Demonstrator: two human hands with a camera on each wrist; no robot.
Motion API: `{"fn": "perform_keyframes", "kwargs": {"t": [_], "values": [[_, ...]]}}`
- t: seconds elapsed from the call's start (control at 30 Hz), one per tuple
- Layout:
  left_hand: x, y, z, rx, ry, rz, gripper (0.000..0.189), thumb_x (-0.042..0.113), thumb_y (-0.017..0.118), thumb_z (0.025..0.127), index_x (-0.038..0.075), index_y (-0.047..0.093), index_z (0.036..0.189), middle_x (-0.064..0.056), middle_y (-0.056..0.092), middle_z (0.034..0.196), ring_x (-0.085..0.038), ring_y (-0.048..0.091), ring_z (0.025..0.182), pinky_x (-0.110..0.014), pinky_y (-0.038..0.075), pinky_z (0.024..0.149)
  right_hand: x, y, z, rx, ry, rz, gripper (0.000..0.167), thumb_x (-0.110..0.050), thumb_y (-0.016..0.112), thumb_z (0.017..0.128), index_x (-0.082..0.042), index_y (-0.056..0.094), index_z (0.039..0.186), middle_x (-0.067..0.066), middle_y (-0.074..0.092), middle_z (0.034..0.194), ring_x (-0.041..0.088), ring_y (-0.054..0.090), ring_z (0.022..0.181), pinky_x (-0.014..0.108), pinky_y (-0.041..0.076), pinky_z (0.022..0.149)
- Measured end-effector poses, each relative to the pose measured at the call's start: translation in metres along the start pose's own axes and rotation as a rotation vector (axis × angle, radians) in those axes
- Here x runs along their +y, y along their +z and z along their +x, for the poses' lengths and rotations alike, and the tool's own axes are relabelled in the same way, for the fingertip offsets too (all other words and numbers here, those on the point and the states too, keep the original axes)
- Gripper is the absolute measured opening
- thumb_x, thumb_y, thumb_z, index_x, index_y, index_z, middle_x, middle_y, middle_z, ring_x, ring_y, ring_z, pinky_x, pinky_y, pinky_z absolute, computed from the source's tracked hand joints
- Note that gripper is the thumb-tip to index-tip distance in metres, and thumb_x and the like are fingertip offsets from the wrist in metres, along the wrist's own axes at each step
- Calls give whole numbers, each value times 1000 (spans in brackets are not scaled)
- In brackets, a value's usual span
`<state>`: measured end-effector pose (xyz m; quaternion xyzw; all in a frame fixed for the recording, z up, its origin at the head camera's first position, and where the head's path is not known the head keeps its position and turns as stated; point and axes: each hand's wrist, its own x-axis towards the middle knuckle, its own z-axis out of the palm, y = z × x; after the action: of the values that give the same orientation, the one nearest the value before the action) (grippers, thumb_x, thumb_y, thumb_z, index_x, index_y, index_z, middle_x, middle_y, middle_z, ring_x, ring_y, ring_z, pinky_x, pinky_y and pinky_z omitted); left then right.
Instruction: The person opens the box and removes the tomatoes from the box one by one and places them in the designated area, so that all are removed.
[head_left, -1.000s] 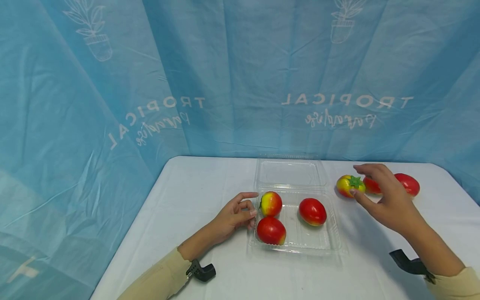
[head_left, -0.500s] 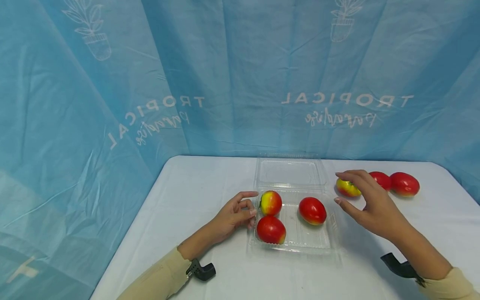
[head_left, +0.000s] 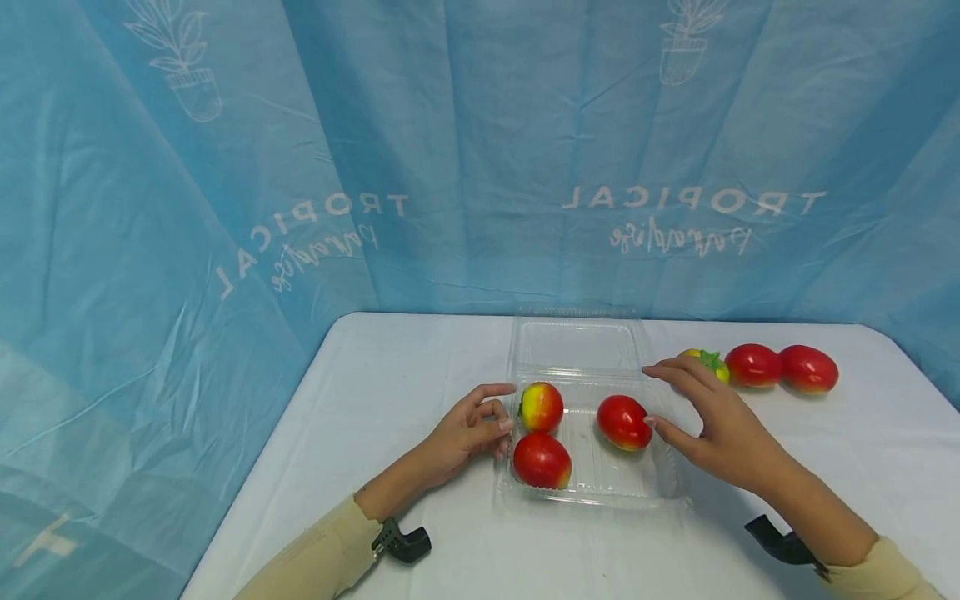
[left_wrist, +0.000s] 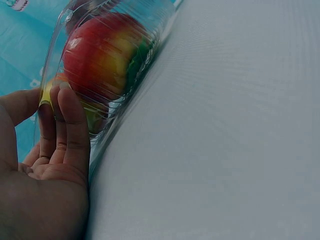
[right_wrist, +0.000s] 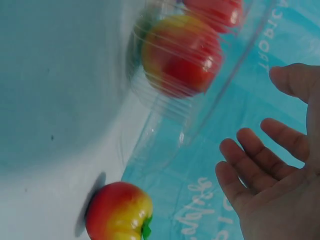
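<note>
A clear plastic clamshell container [head_left: 607, 492] lies unfolded, its lid [head_left: 581, 346] laid back. Inside are three glossy tomato-like fruits: a yellow-and-red fruit [head_left: 542, 407] and a red fruit [head_left: 542, 460] at the left, plus a red fruit [head_left: 624, 422] at the right. My left hand [head_left: 472, 429] holds the container's left edge between bent fingers and thumb; through the ribbed wall, a fruit [left_wrist: 102, 55] shows beside it. Over the container's right edge, my right hand [head_left: 720, 425] hovers with fingers spread and nothing in it. Its thumb tip overlaps the right-hand fruit in the head view.
Past my right hand, a yellow fruit with a green calyx [head_left: 708, 363] and two red ones, a nearer fruit [head_left: 753, 365] and an outer fruit [head_left: 809, 369], rest in a row. A white cloth [head_left: 420, 358] covers the table; a blue curtain [head_left: 480, 167] hangs behind.
My right hand has moved left from above the fruit row to the container's right edge, uncovering the two red fruits. The left hand and container have stayed put.
</note>
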<state>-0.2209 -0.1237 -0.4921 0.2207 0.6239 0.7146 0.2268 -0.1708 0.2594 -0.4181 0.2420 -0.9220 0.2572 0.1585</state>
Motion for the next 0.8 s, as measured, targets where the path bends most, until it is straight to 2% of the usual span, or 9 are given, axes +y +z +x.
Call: {"fn": "perform_keyframes", "kwargs": {"t": [0.13, 0.33, 0.6, 0.8], "values": [[0, 0, -1, 4, 2, -9, 58, 9, 63, 105, 10, 40, 158, -6, 60, 102, -14, 65, 80, -27, 62, 78, -1, 7, 0, -44, -8, -1, 77, -16, 96, 76, -19, 60, 144, 4, 60, 140, 28, 59, 127, 52, 63, 87], [-1, 0, -2, -2, 12, -17, 57, 9, 62, 106, 10, 39, 158, -6, 60, 100, -14, 65, 80, -26, 62, 76, -2, 17, -1, -61, -56, -13, 68, -17, 95, 79, -23, 63, 140, -3, 60, 138, 20, 59, 127, 43, 62, 92], [-1, 0, -2, -1, 12, -11, 57, 9, 62, 106, 11, 40, 158, -6, 60, 100, -14, 65, 80, -26, 61, 76, -6, 24, -3, -137, -13, -19, 71, -21, 96, 78, -20, 63, 141, 0, 59, 141, 24, 59, 130, 46, 62, 92], [1, 1, -1, -10, 16, -1, 58, 9, 62, 106, 9, 39, 159, -6, 60, 101, -14, 65, 80, -26, 61, 77, -8, 27, -5, -165, -15, -32, 72, -24, 96, 79, -21, 63, 144, 0, 60, 141, 24, 59, 129, 44, 62, 93]]}}
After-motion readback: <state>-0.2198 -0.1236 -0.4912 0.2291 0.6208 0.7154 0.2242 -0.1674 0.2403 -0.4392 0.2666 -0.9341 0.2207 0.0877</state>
